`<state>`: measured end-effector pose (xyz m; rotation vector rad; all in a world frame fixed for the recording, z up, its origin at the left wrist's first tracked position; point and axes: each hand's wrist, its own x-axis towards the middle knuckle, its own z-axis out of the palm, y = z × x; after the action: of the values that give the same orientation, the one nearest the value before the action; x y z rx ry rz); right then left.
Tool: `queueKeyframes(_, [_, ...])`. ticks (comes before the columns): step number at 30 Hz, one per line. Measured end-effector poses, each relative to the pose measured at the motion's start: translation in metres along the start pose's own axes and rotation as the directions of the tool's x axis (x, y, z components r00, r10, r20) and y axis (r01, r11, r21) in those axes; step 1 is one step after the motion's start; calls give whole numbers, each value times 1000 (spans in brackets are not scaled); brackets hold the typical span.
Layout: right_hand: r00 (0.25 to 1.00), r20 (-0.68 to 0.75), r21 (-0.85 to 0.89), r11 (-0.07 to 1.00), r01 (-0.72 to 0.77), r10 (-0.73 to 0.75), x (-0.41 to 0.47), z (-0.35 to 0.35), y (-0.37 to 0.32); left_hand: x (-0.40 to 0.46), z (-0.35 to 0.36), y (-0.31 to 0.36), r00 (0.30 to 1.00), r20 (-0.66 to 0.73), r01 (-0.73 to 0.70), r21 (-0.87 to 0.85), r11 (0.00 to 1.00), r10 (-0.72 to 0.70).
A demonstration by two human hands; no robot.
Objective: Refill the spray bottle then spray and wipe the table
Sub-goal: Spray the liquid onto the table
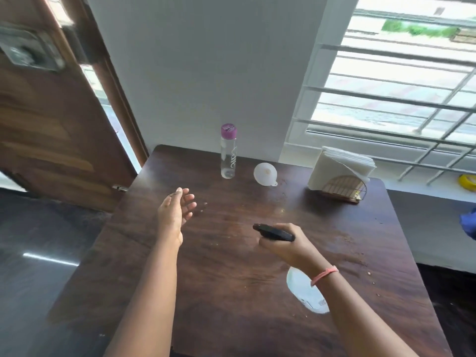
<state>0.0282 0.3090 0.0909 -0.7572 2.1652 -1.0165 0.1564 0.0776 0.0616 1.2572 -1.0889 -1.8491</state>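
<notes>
My right hand [286, 247] grips the spray bottle by its black trigger head [274, 231], nozzle pointing left over the dark wooden table [231, 253]. The bottle's white body [305, 289] shows below my wrist. My left hand [177, 210] hovers above the table's left part, fingers relaxed and holding nothing. A clear water bottle with a pink cap [228, 153] stands upright at the table's far edge. A white funnel [265, 173] lies to its right. White napkins in a wire holder [340, 173] stand at the far right. Crumbs dot the table's right side.
A wooden door [51, 124] stands open at the left, close to the table's far left corner. A barred window [399, 86] and its sill with a yellow object [467, 181] are at the right. Something blue [468, 222] shows at the right edge.
</notes>
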Motion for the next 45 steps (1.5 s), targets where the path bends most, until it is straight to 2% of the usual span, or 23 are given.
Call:
queueKeyframes(3, [995,-71,-42,997,66,-69,20,11,-20,17,-20,8,999,-35,13,15,1000,-12])
queueKeyframes(5, [991,-60,33,992,119,-117,34,18,-30,27,-30,12,1000,-18,27,81,996,-26])
queueKeyframes(6, [990,-36,112,984,139,-136,40,20,-36,31,-35,15,999,32,29,144,989,-34])
queueKeyframes(7, [987,-25,189,969,162,-160,50,25,-43,35,-41,20,989,140,11,243,970,-46])
queueKeyframes(8, [981,-40,242,951,194,-190,60,30,-51,38,-45,24,952,293,-28,373,927,-89])
queueKeyframes(10, [964,-108,317,910,267,-245,81,43,-69,41,-47,29,797,539,-112,575,810,-273])
queueKeyframes(11, [957,-144,356,889,288,-252,97,54,-79,45,-43,28,726,597,-139,614,777,-342])
queueKeyframes(12, [953,-185,397,869,294,-238,109,64,-90,44,-35,25,685,637,-184,621,762,-354])
queueKeyframes(14, [951,-255,506,814,287,-177,136,86,-115,47,-15,9,706,687,-376,570,730,-173])
queueKeyframes(16, [937,-325,523,800,293,-131,159,107,-137,50,8,-6,771,632,-534,576,619,76])
queueKeyframes(17, [927,-354,495,816,299,-125,169,115,-146,52,16,-6,812,555,-542,605,584,179])
queueKeyframes(19, [921,-352,396,866,306,-164,188,132,-158,68,26,1,902,333,-431,642,633,276])
queueKeyframes(20, [929,-310,321,898,302,-202,192,138,-161,79,26,3,921,263,-390,626,675,287])
queueKeyframes(22, [946,-235,174,948,265,-221,204,148,-159,111,24,8,943,221,-331,574,749,248])
queueKeyframes(24, [941,-249,89,962,258,-230,211,148,-149,143,23,13,933,277,-351,577,738,228])
queueKeyframes(27, [954,-242,73,978,197,-175,211,136,-125,189,22,20,867,445,-495,720,486,224])
queueKeyframes(28, [963,-231,80,984,161,-139,211,130,-112,201,24,22,863,468,-497,726,474,188])
queueKeyframes(30, [972,-225,101,990,94,-69,207,119,-91,221,24,25,864,479,-488,718,497,156])
queueKeyframes(33, [972,-235,111,994,7,20,205,106,-70,241,27,25,847,527,-495,732,469,72])
queueKeyframes(36, [968,-248,97,995,-20,44,206,98,-59,248,28,18,822,569,-501,705,502,21])
queueKeyframes(40, [970,-238,112,993,-31,57,206,95,-50,247,24,13,825,564,-480,684,549,18])
queueKeyframes(45, [970,-226,136,989,-56,86,199,88,-43,246,23,21,863,505,-438,760,479,-13])
